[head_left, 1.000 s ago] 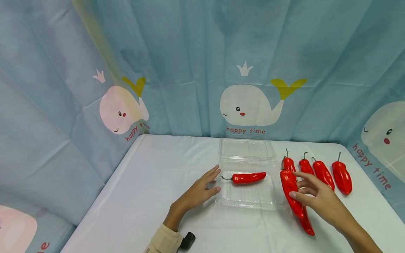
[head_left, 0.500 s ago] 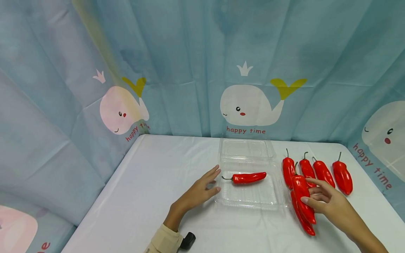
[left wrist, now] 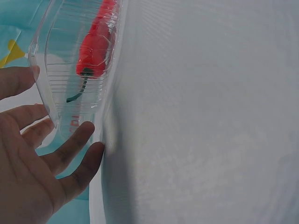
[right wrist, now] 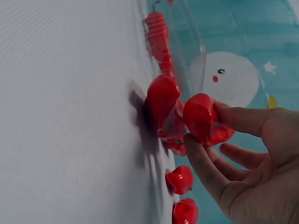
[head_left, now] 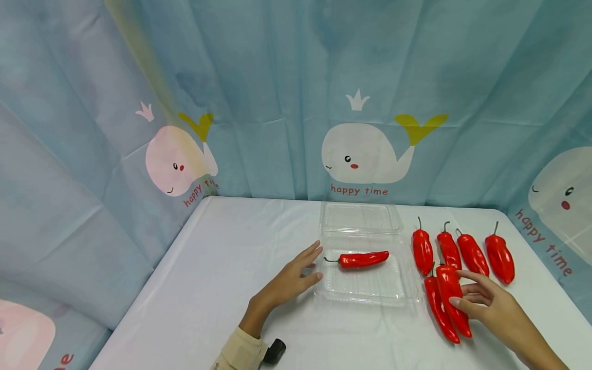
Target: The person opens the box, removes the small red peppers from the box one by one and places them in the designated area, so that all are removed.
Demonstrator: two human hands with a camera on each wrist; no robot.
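In the lower right of the head view, the right hand (head_left: pixel 497 308) pinches a red pepper (head_left: pixel 454 298) between thumb and forefinger; the right fingers (right wrist: pixel 243 120) are clamped on its lower half, with its tip pointing toward the bottom edge of the frame. This pepper lies just beside a second pepper (head_left: pixel 438 308), on that one's right and seemingly touching it, both on the white desk (head_left: pixel 222 267). Above them, four more peppers (head_left: pixel 462 252) lie in a row near the right edge of the desk.

In the middle of the frame sits a clear plastic box (head_left: pixel 365 288) with its lid open toward the back, and one pepper in the box (head_left: pixel 363 259) lies crosswise. The left hand (head_left: pixel 291 280) rests at the box's left edge, the left fingers (left wrist: pixel 70 149) straight and spread, tips touching the clear wall.
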